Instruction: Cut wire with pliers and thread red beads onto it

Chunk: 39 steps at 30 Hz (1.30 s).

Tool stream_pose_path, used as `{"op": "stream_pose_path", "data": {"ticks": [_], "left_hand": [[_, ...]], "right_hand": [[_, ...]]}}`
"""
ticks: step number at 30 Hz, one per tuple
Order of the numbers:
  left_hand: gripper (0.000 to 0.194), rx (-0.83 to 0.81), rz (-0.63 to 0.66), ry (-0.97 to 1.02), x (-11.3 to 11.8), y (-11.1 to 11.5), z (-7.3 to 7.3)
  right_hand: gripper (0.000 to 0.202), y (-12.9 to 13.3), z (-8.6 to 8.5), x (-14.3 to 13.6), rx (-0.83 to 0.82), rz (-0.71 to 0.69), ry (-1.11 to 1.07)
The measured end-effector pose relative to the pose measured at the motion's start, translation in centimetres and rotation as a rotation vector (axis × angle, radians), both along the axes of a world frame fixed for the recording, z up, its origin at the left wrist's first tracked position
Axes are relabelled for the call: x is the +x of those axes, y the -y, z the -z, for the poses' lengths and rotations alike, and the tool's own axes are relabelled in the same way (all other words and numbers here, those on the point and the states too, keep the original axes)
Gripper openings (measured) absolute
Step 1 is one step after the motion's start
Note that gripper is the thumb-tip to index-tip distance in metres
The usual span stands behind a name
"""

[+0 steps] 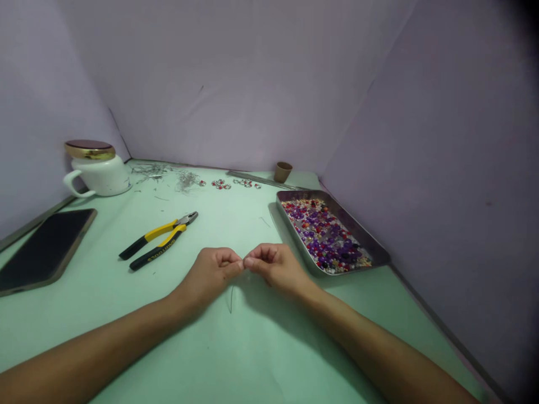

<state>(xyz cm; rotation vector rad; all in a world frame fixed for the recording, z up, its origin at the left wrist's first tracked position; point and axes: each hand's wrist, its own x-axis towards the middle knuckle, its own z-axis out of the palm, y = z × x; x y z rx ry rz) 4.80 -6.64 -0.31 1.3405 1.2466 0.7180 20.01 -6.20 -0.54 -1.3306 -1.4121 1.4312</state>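
Note:
My left hand point(217, 269) and my right hand point(278, 266) meet at their fingertips above the table, both closed in a pinch. A thin dark wire point(231, 300) hangs below my left fingers, bent near its lower end. The part of the wire between the fingertips is mostly hidden, and I cannot tell whether a bead is on it. Left of my left hand lie combination pliers point(162, 240) with yellow and black handles, jaws slightly apart. Just right of my right hand is a metal tray point(351, 220) of purple, red and pale beads point(324, 233).
A phone point(46, 247) lies at the left, with a white mug point(101, 177) topped by a gold-rimmed lid behind it. Along the back are wire scraps point(187, 180), beaded pieces point(221, 184), long wires point(261, 178) and a small brown cup point(283, 171). Pale walls enclose the table.

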Motion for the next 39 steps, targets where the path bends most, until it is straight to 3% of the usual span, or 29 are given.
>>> {"op": "stream_pose_path", "data": {"ticks": [6,10,13,21,26,32,39], "left_hand": [[0.016,0.125,0.172,-0.168,-0.4,-0.8,-1.3],[0.017,0.333,0.290,-0.279,-0.9,-1.1,-2.5],[0.018,0.260,0.302,-0.249,-1.2,-1.4,-2.7],[0.014,0.004,0.125,-0.071,-0.7,-1.1,-2.2],[0.014,-0.156,-0.018,0.208,-0.5,-0.7,-2.2],[0.011,-0.157,-0.110,0.355,-0.4,-0.3,-1.4],[0.012,-0.203,-0.146,0.389,-0.5,-0.4,-1.0]], "right_hand": [[0.015,-0.6,-0.5,0.9,-0.085,-0.127,-0.058],[0.020,-0.6,-1.4,1.2,-0.087,-0.184,-0.130],[0.020,-0.7,-1.6,1.3,-0.064,-0.191,-0.121],[0.011,-0.5,-1.6,0.8,0.021,-0.098,0.017],[0.014,0.0,-1.8,0.0,0.040,-0.041,-0.068],[0.014,1.0,-0.9,-0.9,0.124,0.047,-0.010],[0.012,0.8,0.1,-0.8,0.135,-0.048,0.006]]}}
